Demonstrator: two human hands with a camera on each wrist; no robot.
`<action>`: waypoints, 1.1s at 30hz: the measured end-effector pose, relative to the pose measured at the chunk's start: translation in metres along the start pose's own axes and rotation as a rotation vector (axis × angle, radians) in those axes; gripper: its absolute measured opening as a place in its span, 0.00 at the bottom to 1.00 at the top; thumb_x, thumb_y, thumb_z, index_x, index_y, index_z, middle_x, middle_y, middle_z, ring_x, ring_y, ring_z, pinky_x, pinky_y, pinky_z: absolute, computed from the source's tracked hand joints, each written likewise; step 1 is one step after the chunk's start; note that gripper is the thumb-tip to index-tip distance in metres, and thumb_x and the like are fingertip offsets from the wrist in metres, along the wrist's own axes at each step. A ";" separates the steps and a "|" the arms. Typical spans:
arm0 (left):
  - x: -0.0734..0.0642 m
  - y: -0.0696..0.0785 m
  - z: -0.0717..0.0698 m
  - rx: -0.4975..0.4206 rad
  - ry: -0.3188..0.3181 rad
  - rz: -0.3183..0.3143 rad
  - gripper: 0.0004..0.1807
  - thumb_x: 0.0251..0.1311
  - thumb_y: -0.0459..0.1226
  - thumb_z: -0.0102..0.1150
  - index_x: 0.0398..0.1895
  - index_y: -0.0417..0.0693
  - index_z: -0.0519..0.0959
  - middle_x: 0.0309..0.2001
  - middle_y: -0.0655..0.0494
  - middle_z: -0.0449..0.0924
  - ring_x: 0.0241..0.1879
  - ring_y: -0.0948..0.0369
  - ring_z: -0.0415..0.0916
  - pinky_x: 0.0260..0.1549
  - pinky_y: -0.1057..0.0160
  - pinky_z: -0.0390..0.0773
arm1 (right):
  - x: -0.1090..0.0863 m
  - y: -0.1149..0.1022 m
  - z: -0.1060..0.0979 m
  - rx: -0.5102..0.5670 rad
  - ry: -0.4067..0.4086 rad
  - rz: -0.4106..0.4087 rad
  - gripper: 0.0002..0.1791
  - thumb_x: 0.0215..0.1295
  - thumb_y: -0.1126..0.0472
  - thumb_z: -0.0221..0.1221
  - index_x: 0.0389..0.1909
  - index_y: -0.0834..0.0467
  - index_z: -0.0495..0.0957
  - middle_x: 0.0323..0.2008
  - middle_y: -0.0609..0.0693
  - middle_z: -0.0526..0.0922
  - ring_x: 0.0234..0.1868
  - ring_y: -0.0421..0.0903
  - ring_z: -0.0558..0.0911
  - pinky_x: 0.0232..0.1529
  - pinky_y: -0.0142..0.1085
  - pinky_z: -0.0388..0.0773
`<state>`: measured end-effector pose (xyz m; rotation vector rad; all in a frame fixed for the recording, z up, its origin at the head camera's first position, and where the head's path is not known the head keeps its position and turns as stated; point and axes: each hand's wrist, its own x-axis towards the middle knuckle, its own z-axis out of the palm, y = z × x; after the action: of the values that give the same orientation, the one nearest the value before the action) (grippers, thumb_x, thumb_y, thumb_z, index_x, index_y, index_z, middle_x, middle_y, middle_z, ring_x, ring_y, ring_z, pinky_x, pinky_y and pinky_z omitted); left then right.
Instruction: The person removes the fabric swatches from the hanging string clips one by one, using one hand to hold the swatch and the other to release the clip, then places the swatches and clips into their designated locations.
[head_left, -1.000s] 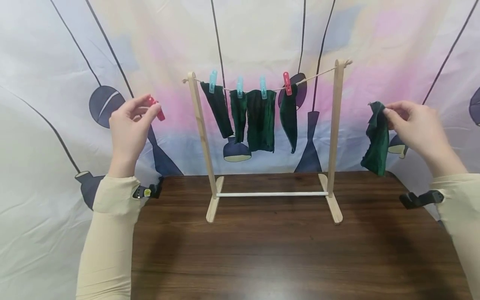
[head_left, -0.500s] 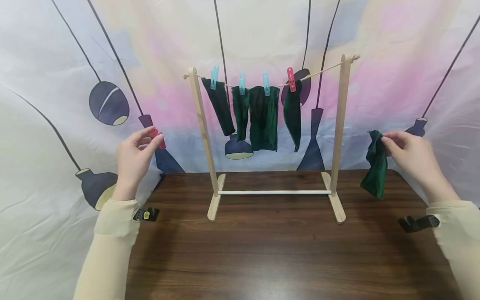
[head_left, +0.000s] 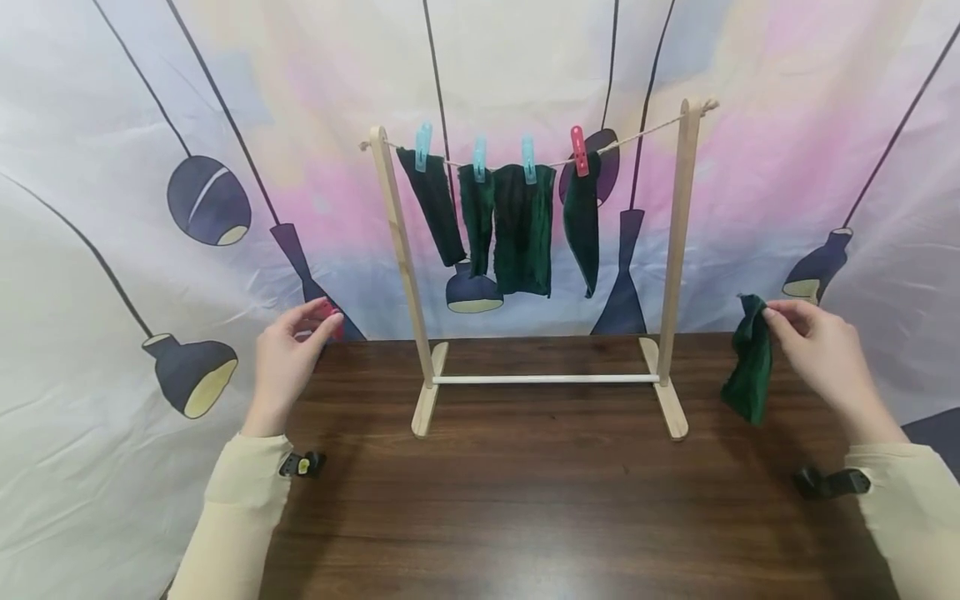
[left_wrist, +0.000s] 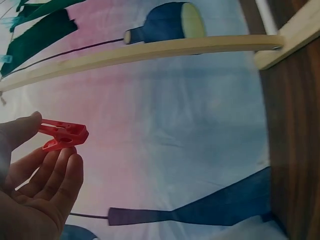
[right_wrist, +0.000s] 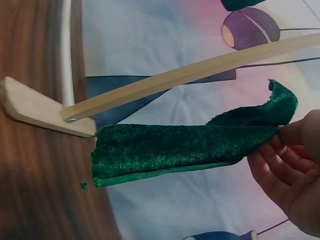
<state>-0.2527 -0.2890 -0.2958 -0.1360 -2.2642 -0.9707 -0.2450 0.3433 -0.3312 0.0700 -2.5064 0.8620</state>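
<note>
Left of a small wooden drying rack [head_left: 401, 250], my left hand [head_left: 288, 358] pinches a red clothespin [left_wrist: 66, 135] between thumb and fingertips. To the right of the rack, my right hand [head_left: 828, 358] grips a strip of dark green velvety cloth [right_wrist: 175, 152] near its top end, and the strip hangs down. Several green cloth pieces [head_left: 522, 242] hang from the rack's string [head_left: 645, 133]. Light blue clothespins [head_left: 480, 158] fasten those at the left and middle, and another red clothespin [head_left: 577, 152] fastens the rightmost one. Both hands are apart from the rack.
The rack stands on flat feet [head_left: 667, 408] toward the back of a dark brown wooden table [head_left: 525, 517]. A white bar [head_left: 547, 379] joins its posts low down. Behind hangs a pastel fabric backdrop [head_left: 517, 58] printed with lamps.
Both my hands have come down toward the table, the left also slightly inward, still holding the red clothespin and the green cloth strip. The rack and its hanging pieces stay put.
</note>
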 end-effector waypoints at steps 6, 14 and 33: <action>-0.013 -0.016 0.011 0.015 -0.038 -0.001 0.23 0.66 0.45 0.67 0.58 0.39 0.81 0.45 0.44 0.86 0.36 0.79 0.75 0.40 0.84 0.71 | -0.012 0.012 0.013 0.011 -0.015 0.016 0.26 0.80 0.51 0.47 0.62 0.68 0.74 0.52 0.73 0.80 0.49 0.70 0.79 0.42 0.60 0.71; -0.031 -0.030 0.024 0.035 -0.095 -0.023 0.23 0.66 0.45 0.67 0.57 0.39 0.81 0.43 0.44 0.87 0.35 0.82 0.75 0.39 0.79 0.71 | -0.025 0.020 0.030 0.020 -0.025 0.022 0.25 0.80 0.51 0.48 0.60 0.68 0.75 0.50 0.72 0.81 0.45 0.69 0.80 0.34 0.49 0.74; -0.055 -0.061 0.058 0.071 -0.244 -0.127 0.25 0.67 0.44 0.65 0.57 0.33 0.80 0.40 0.43 0.86 0.41 0.50 0.83 0.41 0.57 0.76 | -0.023 0.030 0.070 0.065 -0.030 0.084 0.25 0.80 0.51 0.47 0.59 0.69 0.76 0.46 0.69 0.83 0.40 0.61 0.81 0.28 0.38 0.71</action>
<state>-0.2616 -0.2851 -0.3959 -0.0847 -2.5543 -0.9824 -0.2610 0.3237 -0.4061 -0.0007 -2.5239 0.9837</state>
